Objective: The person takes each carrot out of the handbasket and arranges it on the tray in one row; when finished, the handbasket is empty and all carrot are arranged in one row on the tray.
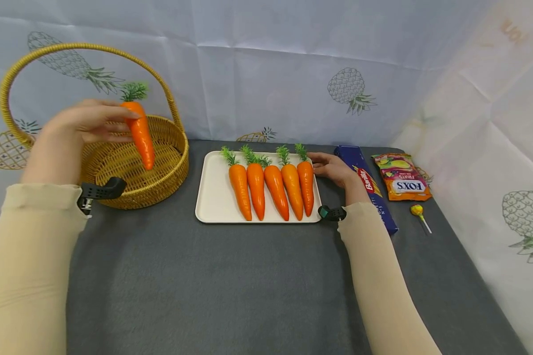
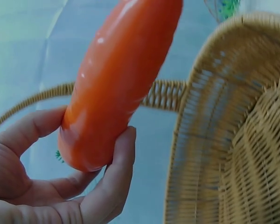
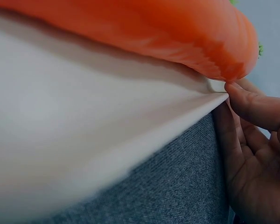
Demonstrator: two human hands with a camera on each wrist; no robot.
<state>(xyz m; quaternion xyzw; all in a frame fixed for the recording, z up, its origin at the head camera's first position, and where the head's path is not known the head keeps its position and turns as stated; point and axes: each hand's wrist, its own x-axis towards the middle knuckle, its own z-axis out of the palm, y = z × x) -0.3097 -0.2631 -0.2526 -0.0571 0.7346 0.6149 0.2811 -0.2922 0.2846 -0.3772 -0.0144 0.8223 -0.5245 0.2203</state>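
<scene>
My left hand (image 1: 99, 121) pinches an orange carrot (image 1: 141, 133) near its leafy top, with the tip pointing down over the wicker basket (image 1: 160, 190). In the left wrist view, thumb and fingers grip the thick end of the carrot (image 2: 116, 88), beside the basket wall (image 2: 200, 121). Several more carrots (image 1: 257, 192) lie side by side on a white rectangular tray (image 1: 213, 197), green tops toward the back. At the tray's right edge is my right hand (image 1: 335, 170). The right wrist view shows its thumb on the tray rim (image 3: 177, 119) and its fingers below, pinching the edge.
Right of the tray lies a blue Barilla pasta box (image 1: 366, 182), close to my right forearm. Beyond it are an orange Fox's candy bag (image 1: 401, 177) and a yellow lollipop (image 1: 417, 211). The basket's tall handle (image 1: 93, 47) arches above my left hand.
</scene>
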